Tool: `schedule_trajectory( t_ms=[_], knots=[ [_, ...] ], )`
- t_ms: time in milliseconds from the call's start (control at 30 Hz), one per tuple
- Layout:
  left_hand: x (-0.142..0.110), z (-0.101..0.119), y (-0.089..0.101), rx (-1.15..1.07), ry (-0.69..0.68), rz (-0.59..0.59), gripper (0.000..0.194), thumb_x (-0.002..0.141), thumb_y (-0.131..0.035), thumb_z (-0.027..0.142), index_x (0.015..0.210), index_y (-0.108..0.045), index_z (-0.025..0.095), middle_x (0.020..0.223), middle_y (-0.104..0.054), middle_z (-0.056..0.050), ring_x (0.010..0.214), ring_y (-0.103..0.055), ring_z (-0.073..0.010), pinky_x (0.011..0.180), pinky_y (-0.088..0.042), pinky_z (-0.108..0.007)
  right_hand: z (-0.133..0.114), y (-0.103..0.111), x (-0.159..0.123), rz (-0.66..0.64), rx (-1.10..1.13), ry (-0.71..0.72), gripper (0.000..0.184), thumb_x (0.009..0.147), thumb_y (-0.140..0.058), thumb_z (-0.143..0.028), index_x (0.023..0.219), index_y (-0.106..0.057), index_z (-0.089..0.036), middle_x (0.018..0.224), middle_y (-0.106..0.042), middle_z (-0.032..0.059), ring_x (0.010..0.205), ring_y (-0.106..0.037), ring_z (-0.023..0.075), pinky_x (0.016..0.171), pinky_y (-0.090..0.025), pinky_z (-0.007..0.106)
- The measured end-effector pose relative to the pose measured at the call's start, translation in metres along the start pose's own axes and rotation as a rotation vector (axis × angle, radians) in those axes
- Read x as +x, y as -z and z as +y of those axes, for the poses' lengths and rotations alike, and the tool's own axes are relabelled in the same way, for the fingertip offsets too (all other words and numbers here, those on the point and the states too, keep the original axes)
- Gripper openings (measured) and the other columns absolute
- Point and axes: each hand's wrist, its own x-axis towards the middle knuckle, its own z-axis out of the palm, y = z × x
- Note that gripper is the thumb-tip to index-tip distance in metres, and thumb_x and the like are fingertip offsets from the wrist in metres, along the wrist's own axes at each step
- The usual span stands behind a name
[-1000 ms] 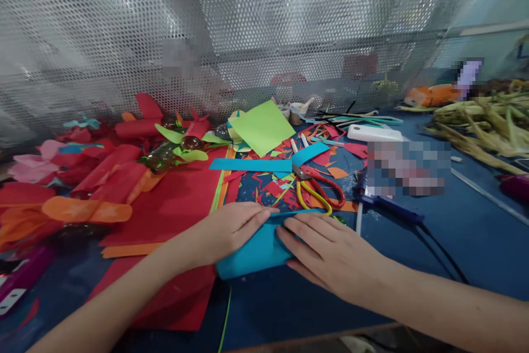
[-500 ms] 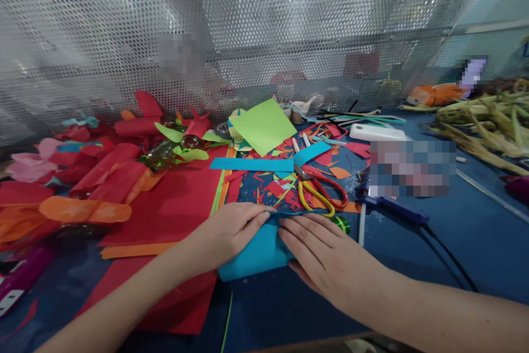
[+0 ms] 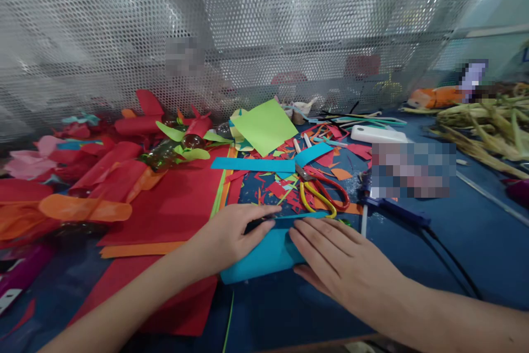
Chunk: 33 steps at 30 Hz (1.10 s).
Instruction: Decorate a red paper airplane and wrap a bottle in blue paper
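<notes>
A sheet of blue paper [image 3: 264, 258] is curled into a roll on the table in front of me, and a bit of green bottle shows at its right end. My left hand [image 3: 235, 232] holds the roll's left part, its thumb on the paper and its index finger stretched along the top, with a gap between them. Over the right part lies my right hand [image 3: 330, 251], fingers together across the paper and thumb below. Between the hands the paper's far edge stands up a little. Just beyond the roll lie scissors [image 3: 318, 188] with red and yellow handles.
A long blue strip [image 3: 254, 164] and a light green square [image 3: 264, 126] lie behind. Red sheets [image 3: 173, 199] and paper-covered bottles fill the left. At right are a blue glue gun [image 3: 397, 211] with its cord, a white device [image 3: 378, 134] and dried husks [image 3: 487, 121].
My left thumb and index finger have parted, and the far edge of the blue paper has lifted from the roll. My right hand has shifted slightly right, covering more of the green bottle end.
</notes>
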Motion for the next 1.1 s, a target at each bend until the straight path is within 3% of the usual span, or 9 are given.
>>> schedule_trajectory(
  t_ms=[100, 200, 267, 433, 567, 700, 900, 1033, 1100],
  knots=[
    [-0.001, -0.001, -0.002, -0.005, -0.065, 0.021, 0.039, 0.102, -0.046, 0.037, 0.124, -0.073, 0.019, 0.114, -0.081, -0.007, 0.098, -0.077, -0.0218, 0.089, -0.061, -0.034, 0.010, 0.009, -0.001, -0.056, 0.012, -0.070, 0.036, 0.106, -0.051, -0.036, 0.122, -0.070, -0.010, 0.111, -0.079, 0.0157, 0.101, -0.074, 0.0277, 0.086, -0.062, 0.041],
    [-0.002, -0.001, -0.003, 0.032, -0.159, 0.033, 0.036, 0.103, -0.046, 0.034, 0.121, -0.074, 0.021, 0.112, -0.081, -0.007, 0.097, -0.077, -0.0215, 0.089, -0.062, -0.035, 0.023, 0.014, -0.001, -0.158, 0.092, -0.197, 0.057, 0.098, -0.065, -0.044, 0.140, -0.057, -0.007, 0.128, -0.071, 0.0214, 0.116, -0.069, 0.0342, 0.093, -0.061, 0.049],
    [-0.003, 0.000, -0.003, 0.075, -0.214, 0.054, 0.035, 0.104, -0.046, 0.033, 0.123, -0.073, 0.021, 0.109, -0.081, -0.007, 0.096, -0.077, -0.0215, 0.086, -0.063, -0.035, 0.030, 0.015, 0.000, -0.251, 0.231, -0.261, 0.065, 0.094, -0.069, -0.044, 0.146, -0.051, -0.008, 0.136, -0.067, 0.0210, 0.125, -0.065, 0.0333, 0.099, -0.060, 0.048],
    [-0.005, 0.002, -0.001, 0.138, -0.337, 0.111, 0.033, 0.105, -0.045, 0.027, 0.117, -0.075, 0.019, 0.107, -0.081, -0.008, 0.097, -0.077, -0.0200, 0.087, -0.064, -0.033, 0.038, 0.013, 0.005, -0.396, 0.581, -0.359, 0.050, 0.096, -0.070, -0.036, 0.141, -0.056, -0.020, 0.137, -0.069, 0.0129, 0.126, -0.066, 0.0254, 0.102, -0.059, 0.040],
    [-0.004, 0.005, 0.000, 0.206, -0.381, 0.175, 0.031, 0.105, -0.045, 0.024, 0.113, -0.074, 0.020, 0.104, -0.080, -0.008, 0.093, -0.075, -0.0178, 0.081, -0.065, -0.029, 0.038, 0.010, 0.008, -0.361, 0.695, -0.428, 0.034, 0.102, -0.060, -0.034, 0.133, -0.062, -0.020, 0.127, -0.074, 0.0117, 0.116, -0.072, 0.0230, 0.097, -0.060, 0.038],
    [-0.003, 0.012, 0.000, 0.319, -0.450, 0.284, 0.030, 0.106, -0.044, 0.020, 0.100, -0.074, 0.017, 0.088, -0.076, -0.007, 0.080, -0.072, -0.0160, 0.069, -0.063, -0.026, 0.037, 0.007, 0.008, -0.300, 0.729, -0.458, 0.029, 0.102, -0.059, -0.029, 0.129, -0.066, -0.019, 0.125, -0.075, 0.0107, 0.115, -0.072, 0.0219, 0.100, -0.059, 0.038],
    [-0.008, 0.021, -0.002, 0.530, -0.519, 0.360, 0.028, 0.103, -0.047, 0.014, 0.090, -0.070, 0.018, 0.074, -0.072, -0.001, 0.065, -0.067, -0.0149, 0.059, -0.060, -0.028, 0.035, 0.005, 0.005, -0.181, 0.788, -0.366, 0.023, 0.101, -0.063, -0.025, 0.120, -0.074, -0.022, 0.119, -0.079, 0.0064, 0.119, -0.072, 0.0203, 0.103, -0.059, 0.036],
    [-0.017, 0.018, -0.002, 0.460, -0.519, 0.334, 0.010, 0.101, -0.059, 0.028, 0.103, -0.067, 0.022, 0.081, -0.074, 0.001, 0.070, -0.069, -0.0161, 0.065, -0.061, -0.030, 0.035, 0.003, 0.003, -0.122, 0.750, -0.255, 0.026, 0.104, -0.058, -0.025, 0.125, -0.073, -0.023, 0.120, -0.080, 0.0060, 0.119, -0.072, 0.0197, 0.105, -0.059, 0.037],
    [-0.021, 0.017, -0.002, 0.449, -0.550, 0.350, 0.016, 0.100, -0.061, 0.036, 0.111, -0.064, 0.024, 0.084, -0.075, 0.001, 0.072, -0.070, -0.0170, 0.068, -0.061, -0.032, 0.035, 0.003, 0.002, -0.098, 0.726, -0.211, 0.026, 0.105, -0.056, -0.025, 0.124, -0.074, -0.022, 0.120, -0.079, 0.0065, 0.118, -0.072, 0.0189, 0.106, -0.058, 0.036]
  ],
)
